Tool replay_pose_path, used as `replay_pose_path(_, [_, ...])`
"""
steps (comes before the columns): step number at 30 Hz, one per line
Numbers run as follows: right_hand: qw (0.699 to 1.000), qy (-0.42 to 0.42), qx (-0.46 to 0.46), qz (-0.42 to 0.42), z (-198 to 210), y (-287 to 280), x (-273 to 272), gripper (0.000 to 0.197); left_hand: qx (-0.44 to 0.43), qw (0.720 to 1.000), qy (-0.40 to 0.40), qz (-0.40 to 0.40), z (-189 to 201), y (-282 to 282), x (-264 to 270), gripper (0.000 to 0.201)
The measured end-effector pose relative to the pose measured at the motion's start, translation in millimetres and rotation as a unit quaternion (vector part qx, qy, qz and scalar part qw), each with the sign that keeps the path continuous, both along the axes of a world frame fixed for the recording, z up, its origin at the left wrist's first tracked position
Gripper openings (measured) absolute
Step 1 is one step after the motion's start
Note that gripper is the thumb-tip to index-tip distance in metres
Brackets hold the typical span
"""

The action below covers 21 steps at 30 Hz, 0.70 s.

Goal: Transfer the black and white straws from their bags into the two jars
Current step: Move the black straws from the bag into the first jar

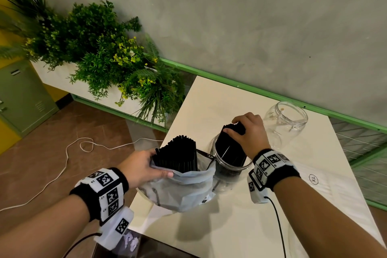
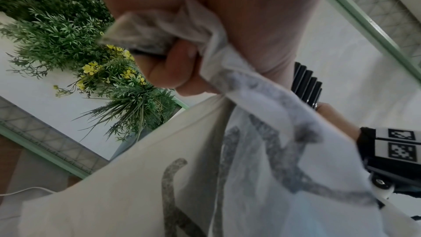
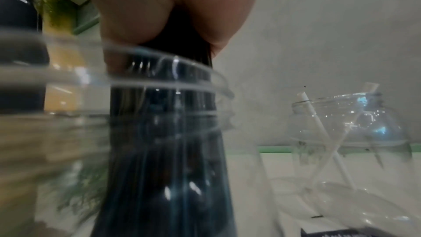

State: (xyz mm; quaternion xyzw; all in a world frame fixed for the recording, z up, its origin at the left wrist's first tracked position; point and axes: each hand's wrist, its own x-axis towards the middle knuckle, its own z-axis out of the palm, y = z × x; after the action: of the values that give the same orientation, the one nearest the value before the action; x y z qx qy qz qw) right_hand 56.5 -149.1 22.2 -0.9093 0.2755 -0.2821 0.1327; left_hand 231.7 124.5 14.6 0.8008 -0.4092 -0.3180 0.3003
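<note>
1. Left hand (image 1: pixel 142 166): forearm reaches in from lower left, fingers and thumb curled, pinching the bag (image 1: pixel 184 190) rim.
2. Right hand (image 1: pixel 249 134): wrist bent down, fingers wrapped round the top of a black straws (image 1: pixel 230 151) bundle.
3. Both wrists banded.

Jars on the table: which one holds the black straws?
The near jar, under the right hand, which grips a bundle of black straws standing in it. The far jar by the wall holds only a few white straws.

Bare forearms, each wearing a black wristband (image 1: pixel 100 192) tiled with white square-code markers. A white camera pod (image 1: pixel 258 191) with a black cable (image 1: pixel 278 224) hangs under each wrist
</note>
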Motion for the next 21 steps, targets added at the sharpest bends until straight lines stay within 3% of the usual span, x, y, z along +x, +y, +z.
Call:
replay_pose_path(5, [0.998, 0.069, 0.0, 0.013, -6, -1, -4, 0.038, -0.007, 1.0, -0.005, -0.009, 2, 0, -1, 0.036])
replay_pose_path(9, [0.997, 0.068, 0.025, 0.02, -4, 0, -3, 0.041, -0.01, 1.0, -0.003, -0.005, 0, 1, 1, 0.037])
replay_pose_path(16, [0.991, 0.087, -0.08, 0.069, -1, 5, -4, 0.058, -0.013, 1.0, 0.008, -0.002, 1, 4, 1, 0.038])
replay_pose_path(19, [0.985, 0.119, -0.103, 0.077, -3, 9, 3, 0.045, -0.015, 1.0, 0.003, -0.003, 3, 4, 1, 0.035])
replay_pose_path(21, [0.991, 0.118, -0.055, 0.04, -4, 6, 8, 0.031, -0.013, 1.0, 0.0, -0.003, 5, 5, 0, 0.035])
